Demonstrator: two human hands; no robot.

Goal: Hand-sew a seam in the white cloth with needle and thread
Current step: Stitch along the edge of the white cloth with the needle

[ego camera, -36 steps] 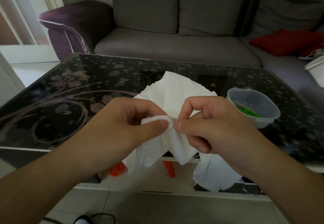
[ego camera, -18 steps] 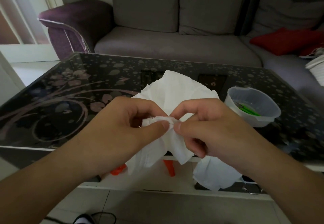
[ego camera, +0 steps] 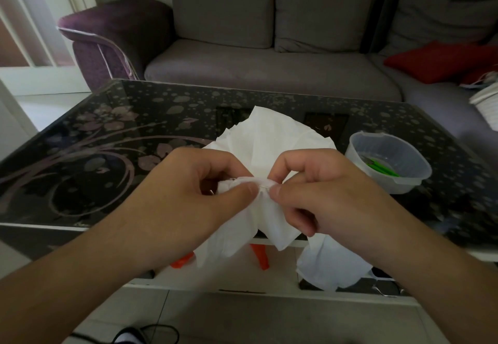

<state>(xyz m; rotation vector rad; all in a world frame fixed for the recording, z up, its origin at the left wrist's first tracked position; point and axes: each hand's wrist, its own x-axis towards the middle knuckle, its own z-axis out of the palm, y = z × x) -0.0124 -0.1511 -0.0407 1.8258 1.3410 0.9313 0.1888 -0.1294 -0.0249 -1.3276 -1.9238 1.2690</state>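
Note:
The white cloth (ego camera: 272,139) lies bunched on the dark glass table (ego camera: 113,139) and hangs over its near edge. My left hand (ego camera: 194,190) pinches a folded edge of the cloth between thumb and forefinger. My right hand (ego camera: 315,187) pinches the needle (ego camera: 264,187), a thin silver sliver showing between the two thumbs, right at the cloth's fold. The thread is too fine to make out.
A clear plastic tub (ego camera: 388,166) with green items inside stands on the table to the right of my hands. Orange objects (ego camera: 260,256) show below the table edge. A grey sofa (ego camera: 269,69) with a red cushion (ego camera: 436,60) is behind the table.
My right hand's fingers have shifted slightly at the fold, and a short piece of the needle now shows between the thumbs. The left hand keeps its pinch on the cloth.

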